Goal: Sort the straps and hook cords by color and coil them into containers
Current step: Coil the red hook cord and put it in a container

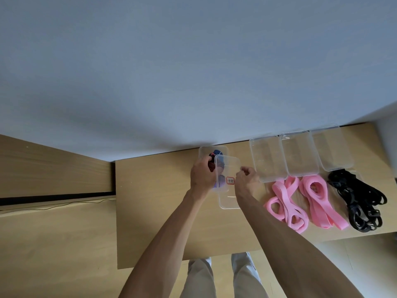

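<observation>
**Closing Up the First Colour, Three Piles to Go**

Pressing down into a clear container (212, 155) near the far edge of the table (154, 211), the left hand (203, 176) grips a coiled red-and-blue striped cord (217, 153) that already sits inside it. The right hand (247, 179) pinches the edge of a clear lid (228, 183) bearing a small red-framed label, held tilted over the near half of that container.

By my reading, the striped colour is nearly finished: coiled and boxed, with only the lid left to seat. Everything else waits. Three empty clear containers (298, 153) stand side by side along the far edge toward the right corner. Just in front of them lie two loose heaps of pink straps (285, 203), and, nearest the right edge, a tangle of black hook cords (361, 201), none yet coiled or boxed.
</observation>
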